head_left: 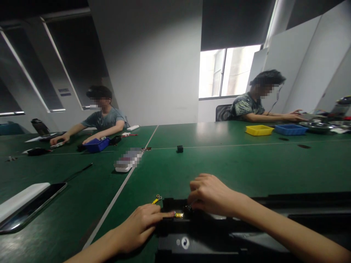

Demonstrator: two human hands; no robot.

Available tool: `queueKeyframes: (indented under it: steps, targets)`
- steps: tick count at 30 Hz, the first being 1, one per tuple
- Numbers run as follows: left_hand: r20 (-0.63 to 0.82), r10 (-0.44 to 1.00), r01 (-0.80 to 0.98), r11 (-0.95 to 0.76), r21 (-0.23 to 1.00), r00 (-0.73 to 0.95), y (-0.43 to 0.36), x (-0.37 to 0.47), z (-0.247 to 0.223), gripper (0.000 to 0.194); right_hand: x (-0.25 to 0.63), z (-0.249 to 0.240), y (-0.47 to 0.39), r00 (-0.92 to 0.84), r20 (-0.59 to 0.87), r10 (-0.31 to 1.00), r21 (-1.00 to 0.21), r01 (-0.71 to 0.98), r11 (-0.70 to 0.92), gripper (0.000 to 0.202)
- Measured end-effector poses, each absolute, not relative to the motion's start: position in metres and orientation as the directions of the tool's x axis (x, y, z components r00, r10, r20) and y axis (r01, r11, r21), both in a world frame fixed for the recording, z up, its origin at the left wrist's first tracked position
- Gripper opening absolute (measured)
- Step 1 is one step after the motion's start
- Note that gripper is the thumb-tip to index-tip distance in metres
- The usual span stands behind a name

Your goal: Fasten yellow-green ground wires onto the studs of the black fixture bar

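Observation:
In the head view, a long black housing (pixel 203 239) lies along the table's near edge at the right. My left hand (pixel 142 223) is at its left end, index finger stretched out and the other fingers curled. That fingertip presses on a yellow-sleeved wire end (pixel 179 215) inside the housing. Metal ring terminals (pixel 158 197) on a yellow wire stick out behind the same hand; the wire between is hidden. My right hand (pixel 210 193) is closed just right of the wire end, over the housing. Its fingertips pinch something small and dark that I cannot make out.
On the green table (pixel 219 168) lie a small black block (pixel 180 149), a white device (pixel 128 160) and a phone (pixel 35 208) beside a white slab (pixel 23 201). Blue, yellow (pixel 259 130) and light-blue bins stand farther back. Two people (pixel 104 117) sit working across the table.

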State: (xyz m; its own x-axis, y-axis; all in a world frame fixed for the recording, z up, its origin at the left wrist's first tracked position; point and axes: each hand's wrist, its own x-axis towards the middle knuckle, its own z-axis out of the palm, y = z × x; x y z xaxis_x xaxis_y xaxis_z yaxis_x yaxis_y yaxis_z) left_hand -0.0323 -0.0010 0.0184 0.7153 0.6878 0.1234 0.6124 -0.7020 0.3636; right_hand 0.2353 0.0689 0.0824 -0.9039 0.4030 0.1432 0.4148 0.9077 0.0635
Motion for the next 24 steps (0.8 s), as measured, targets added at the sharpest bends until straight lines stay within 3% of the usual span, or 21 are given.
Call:
queueKeyframes:
  steps: [7,24]
  targets:
    - [0.140,0.685,0.605,-0.706,0.367,0.715,-0.0018,-0.0318,0.0189,0.052,0.2357,0.0807,0.0712,-0.930,0.243,0.275,0.132,0.312,0.941,0.010]
    - [0.155,0.675,0.590,-0.717,0.372,0.721,-0.0019,-0.0302,0.0228,0.053,0.2366,0.0837,0.0762,-0.944,0.208,0.255,0.092,0.278,0.956,0.011]
